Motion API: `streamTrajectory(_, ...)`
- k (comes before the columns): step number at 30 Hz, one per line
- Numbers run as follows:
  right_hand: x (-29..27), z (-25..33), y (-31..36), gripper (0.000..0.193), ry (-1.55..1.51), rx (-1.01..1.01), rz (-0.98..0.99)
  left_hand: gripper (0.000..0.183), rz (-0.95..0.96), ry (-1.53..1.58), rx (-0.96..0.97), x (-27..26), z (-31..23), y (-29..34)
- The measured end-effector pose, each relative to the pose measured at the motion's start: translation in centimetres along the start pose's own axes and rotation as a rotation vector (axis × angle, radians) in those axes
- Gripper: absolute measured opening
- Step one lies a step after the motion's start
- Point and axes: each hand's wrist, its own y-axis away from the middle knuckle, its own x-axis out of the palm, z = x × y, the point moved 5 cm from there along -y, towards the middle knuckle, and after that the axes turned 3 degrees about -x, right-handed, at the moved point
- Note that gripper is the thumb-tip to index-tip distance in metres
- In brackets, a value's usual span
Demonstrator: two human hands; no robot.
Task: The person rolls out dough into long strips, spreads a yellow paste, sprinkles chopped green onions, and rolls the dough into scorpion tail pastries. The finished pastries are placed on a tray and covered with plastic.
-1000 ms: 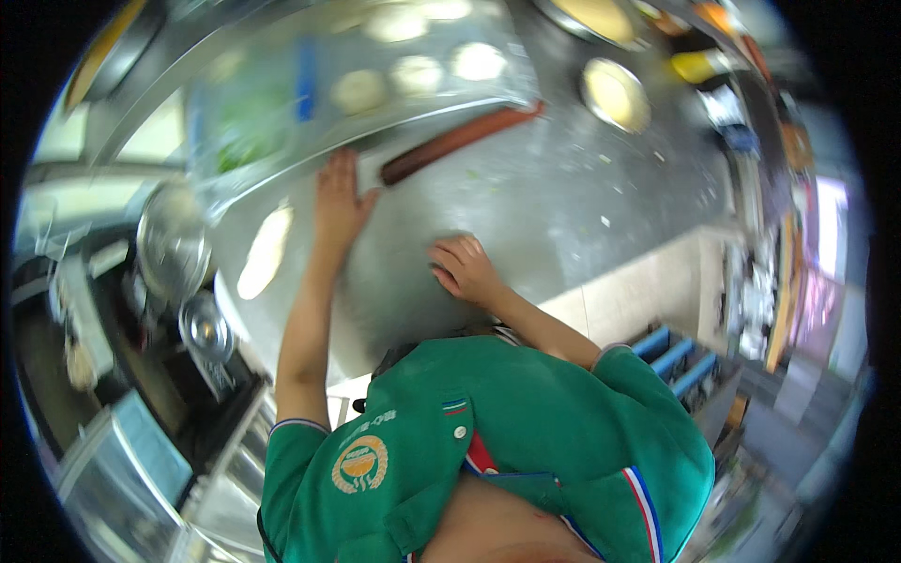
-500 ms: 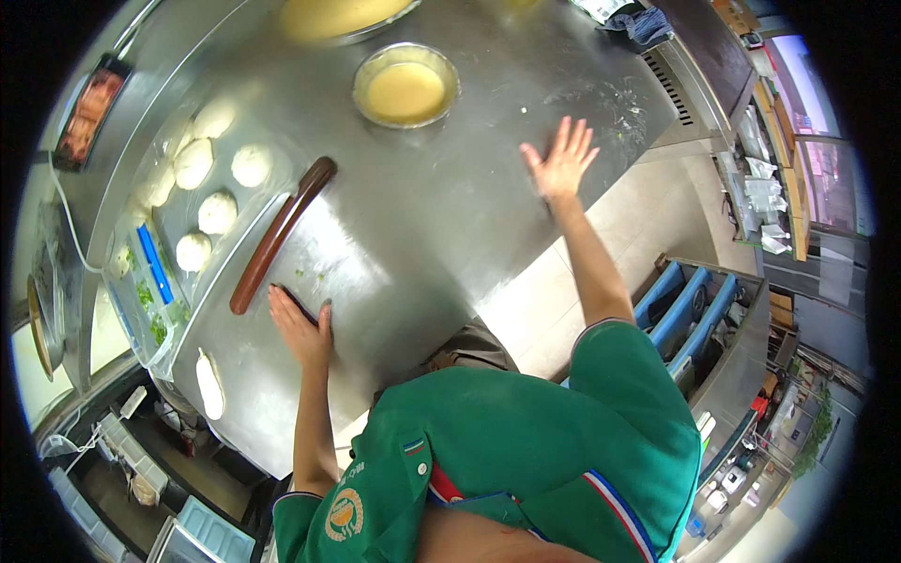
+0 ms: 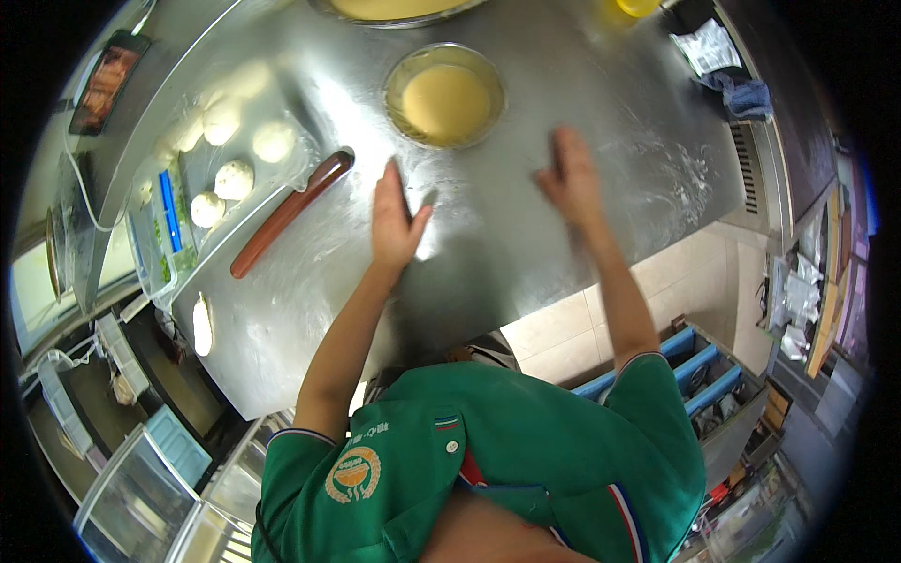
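My left hand (image 3: 397, 223) is over the steel table (image 3: 488, 253), fingers stretched and thumb apart, with nothing in it. It is just below a metal bowl (image 3: 391, 86) of pale yellow batter (image 3: 447, 101). To the right of that bowl, my right hand (image 3: 574, 188) is held edge-on, slightly blurred, fingers stretched and nothing visible in it. Whether either hand touches the tabletop I cannot tell. Left of my left hand lies a brown rod with a darker end (image 3: 293, 214), like a rolling pin. Past it, several white dough balls (image 3: 234, 180) rest on a plastic-covered tray.
A larger bowl of yellow mixture (image 3: 404, 21) stands at the far edge. White flour smears (image 3: 690, 178) mark the right side, near a blue cloth (image 3: 747, 98). A white elongated piece (image 3: 202, 325) lies near the left edge. A phone (image 3: 110, 83) stands at far left.
My left hand has moved right and away from me, from beside the brown rod to near the bowl. My right hand has turned from palm-down to edge-on. The view has shifted.
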Motion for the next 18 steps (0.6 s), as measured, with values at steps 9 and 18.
streamTrajectory(9,11.5,17.3,-7.9,0.063,-0.13,-0.174,0.073,0.055,-0.149,-0.05,-0.024,-8.4,1.8,3.5)
streamTrajectory(18,12.8,18.1,-3.5,0.065,-0.245,-0.451,0.419,0.058,-0.511,-0.446,-0.348,-31.4,21.3,17.5)
